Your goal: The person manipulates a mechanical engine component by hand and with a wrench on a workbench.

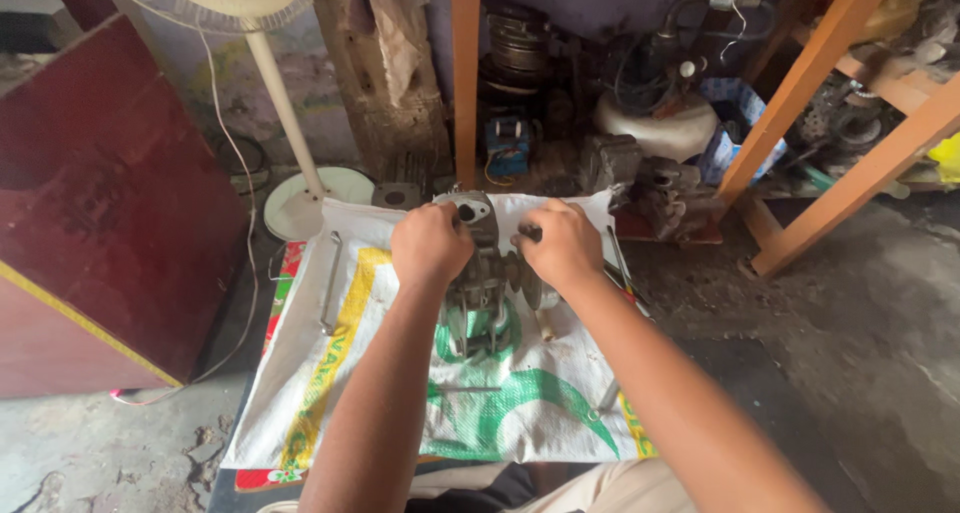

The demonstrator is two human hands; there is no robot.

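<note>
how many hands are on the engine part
2. The left hand grips its left side and the right hand its right side, on the engine part lying on the white sack.

A grey metal engine block (487, 278), finned and greasy, stands on the middle of a white woven sack (330, 373) with green and yellow print. Its upper end, bearing a round port, points toward the sack's far edge.
</note>
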